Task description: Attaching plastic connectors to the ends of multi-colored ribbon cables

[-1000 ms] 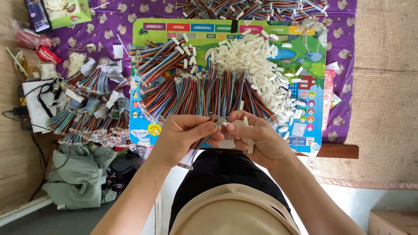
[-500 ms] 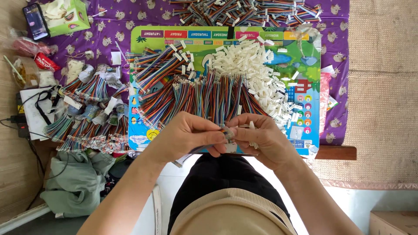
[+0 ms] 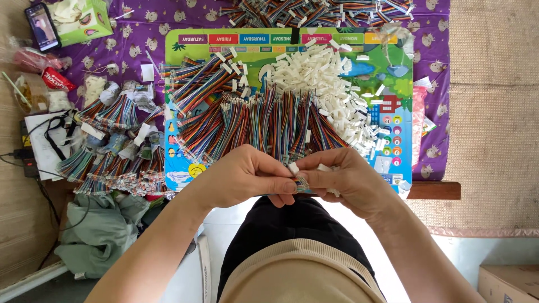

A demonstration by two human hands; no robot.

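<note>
My left hand (image 3: 241, 179) and my right hand (image 3: 348, 182) meet over the near edge of a low table, fingertips together. Between them they pinch a small white plastic connector (image 3: 293, 168) and the end of a short rainbow ribbon cable (image 3: 301, 182). Just beyond the hands lies a fanned row of many rainbow cables (image 3: 264, 126) on a colourful picture board (image 3: 387, 62). A heap of white connectors (image 3: 331, 90) sits on the board at the right.
A purple patterned cloth (image 3: 120, 50) covers the table. Bundles of finished cables (image 3: 112, 151) lie at the left, more at the far edge (image 3: 314, 11). A phone (image 3: 42, 27), a green tissue box (image 3: 78, 17) and a grey-green cloth (image 3: 95, 230) are at left; a cardboard box (image 3: 508, 283) is at bottom right.
The view has drifted a little. My hands stay together at the table edge, the fingers shifting on the connector and cable end.
</note>
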